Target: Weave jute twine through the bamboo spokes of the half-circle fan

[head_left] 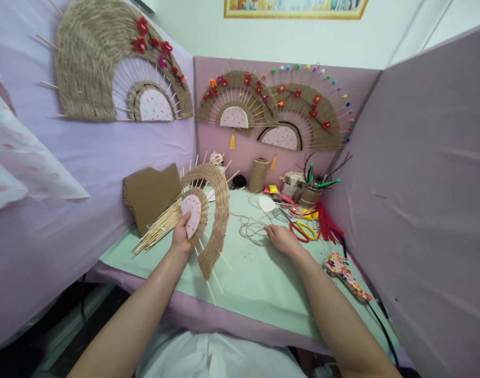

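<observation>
My left hand grips a half-round woven fan by its dotted pink centre, thumb on the front. Bamboo sticks fan out through two bands of twine weaving, and the piece is tilted upright above the table. Over to the right, my right hand is closed with its fingertips pinched at a loose length of twine. Loops of that twine lie on the table between my hands and lead toward the fan's outer band.
Bamboo sticks and cardboard lie left. Behind stand a twine spool and a pot of twigs. Scissors and a flowered glue gun with a cable are right. Finished fans hang on the partitions.
</observation>
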Available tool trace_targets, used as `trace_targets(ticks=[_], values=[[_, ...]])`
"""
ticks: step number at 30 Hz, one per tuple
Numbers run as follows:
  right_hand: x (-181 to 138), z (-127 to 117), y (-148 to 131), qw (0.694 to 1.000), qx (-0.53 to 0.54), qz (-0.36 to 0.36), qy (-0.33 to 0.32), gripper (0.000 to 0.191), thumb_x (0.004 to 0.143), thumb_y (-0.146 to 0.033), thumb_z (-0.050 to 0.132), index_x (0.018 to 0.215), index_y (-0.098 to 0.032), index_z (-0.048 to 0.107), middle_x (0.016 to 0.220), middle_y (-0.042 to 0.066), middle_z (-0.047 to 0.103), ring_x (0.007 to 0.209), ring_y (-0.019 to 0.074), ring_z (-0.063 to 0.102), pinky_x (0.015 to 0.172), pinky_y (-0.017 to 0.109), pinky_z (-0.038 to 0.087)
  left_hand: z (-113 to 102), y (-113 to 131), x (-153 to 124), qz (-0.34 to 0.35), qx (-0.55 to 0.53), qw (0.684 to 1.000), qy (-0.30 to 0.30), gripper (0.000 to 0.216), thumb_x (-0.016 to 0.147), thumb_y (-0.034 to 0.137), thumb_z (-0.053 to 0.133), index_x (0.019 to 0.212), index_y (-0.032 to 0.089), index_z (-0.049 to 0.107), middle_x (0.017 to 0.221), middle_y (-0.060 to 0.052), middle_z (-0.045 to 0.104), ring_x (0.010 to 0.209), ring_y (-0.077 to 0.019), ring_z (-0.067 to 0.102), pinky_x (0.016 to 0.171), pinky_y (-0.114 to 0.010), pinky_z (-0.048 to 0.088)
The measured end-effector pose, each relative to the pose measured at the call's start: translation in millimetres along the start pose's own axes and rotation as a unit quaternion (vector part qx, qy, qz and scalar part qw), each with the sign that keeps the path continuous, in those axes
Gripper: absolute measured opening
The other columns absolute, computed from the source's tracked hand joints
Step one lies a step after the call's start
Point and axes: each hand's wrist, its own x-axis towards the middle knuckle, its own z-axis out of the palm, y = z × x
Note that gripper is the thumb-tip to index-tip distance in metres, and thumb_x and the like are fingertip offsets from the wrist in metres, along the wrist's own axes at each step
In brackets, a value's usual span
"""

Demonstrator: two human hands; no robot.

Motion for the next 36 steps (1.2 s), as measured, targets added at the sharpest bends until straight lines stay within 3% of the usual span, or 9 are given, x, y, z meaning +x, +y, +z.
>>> trace_targets(ticks=[5,10,13,17,22,27,30,34,36], values=[[4,-1,13,0.999,-0.008,0.022,0.047,0.039,0.09,-0.042,0.039,0.067,-0.02,0.061,0.06,0.008,0.058,0.056,0.0173,0.052,0.054,0.027,0.029,0,0,-4,-0.012,0.013,1.0,-0.016,0.039,0.087,0.019,0.043,0.123,0.008,0.052,0.085,-0.013,0.072,0.08,-0.0222,0.069,0.079,-0.035,0.056],[2,-4,10,0.999,0.036,-0.036,-0.016,0.029,0.081,-0.047,0.054,0.087,-0.02,0.064,0.074,0.005,0.062,0.068,0.0174,0.056,0.06,0.026,0.036,6,-4,-7,-0.041,0.034,0.999,-0.01,0.041,0.086,0.015,0.042,0.125,0.006,0.05,0.078,-0.012,0.073,0.077,-0.0233,0.07,0.08,-0.037,0.055],[-1,-6,2,0.994,0.053,-0.092,-0.034,0.048,0.068,-0.046,0.069,0.107,-0.02,0.06,0.092,0.006,0.062,0.088,0.0211,0.056,0.077,0.032,0.041,9,-6,-7,-0.033,0.04,0.999,0.002,0.043,0.085,0.012,0.043,0.127,0.005,0.048,0.076,-0.012,0.073,0.071,-0.0218,0.07,0.08,-0.036,0.055],[-7,-12,-4,0.979,0.098,-0.163,-0.08,0.085,0.054,-0.039,0.08,0.131,-0.024,0.047,0.126,0.011,0.05,0.118,0.0276,0.043,0.1,0.042,0.032,8,-7,-5,-0.026,0.037,0.999,0.012,0.044,0.085,0.011,0.045,0.129,0.007,0.047,0.079,-0.011,0.073,0.07,-0.0208,0.07,0.078,-0.035,0.055],[-12,-27,0,0.935,0.201,-0.186,-0.224,0.096,0.053,-0.04,0.081,0.138,-0.024,0.039,0.142,0.011,0.038,0.13,0.0296,0.035,0.107,0.044,0.027,6,-6,-2,-0.015,0.027,0.999,0.015,0.041,0.085,0.012,0.045,0.126,0.005,0.049,0.078,-0.011,0.073,0.07,-0.0207,0.07,0.077,-0.036,0.056],[-16,-41,0,0.856,0.349,-0.211,-0.317,0.086,0.06,-0.056,0.073,0.135,-0.025,0.043,0.142,0.009,0.04,0.133,0.0272,0.033,0.109,0.044,0.024,8,-6,-3,-0.014,0.024,0.999,0.017,0.04,0.086,0.011,0.043,0.125,0.005,0.05,0.078,-0.011,0.073,0.068,-0.0197,0.07,0.076,-0.034,0.056],[-16,-35,-4,0.813,0.477,-0.181,-0.282,0.068,0.072,-0.057,0.063,0.13,-0.023,0.049,0.131,0.012,0.052,0.122,0.0248,0.047,0.103,0.044,0.034,10,-6,-5,-0.016,0.024,0.999,0.014,0.04,0.087,0.011,0.042,0.126,0.004,0.049,0.077,-0.011,0.072,0.067,-0.0191,0.07,0.074,-0.032,0.056],[-12,-21,-11,0.811,0.554,-0.099,-0.159,0.045,0.082,-0.048,0.056,0.119,-0.023,0.057,0.12,0.012,0.06,0.11,0.0218,0.057,0.093,0.041,0.045,9,-7,-5,-0.022,0.035,0.999,0.009,0.043,0.086,0.011,0.043,0.128,0.006,0.047,0.077,-0.01,0.073,0.068,-0.0197,0.07,0.075,-0.033,0.056],[-12,-15,-18,0.801,0.573,-0.095,-0.143,0.042,0.081,-0.047,0.058,0.117,-0.024,0.059,0.119,0.01,0.061,0.112,0.0216,0.056,0.092,0.039,0.046,9,-8,-5,-0.025,0.042,0.999,0.008,0.043,0.086,0.011,0.043,0.128,0.007,0.047,0.078,-0.01,0.073,0.069,-0.0202,0.07,0.076,-0.034,0.055]])
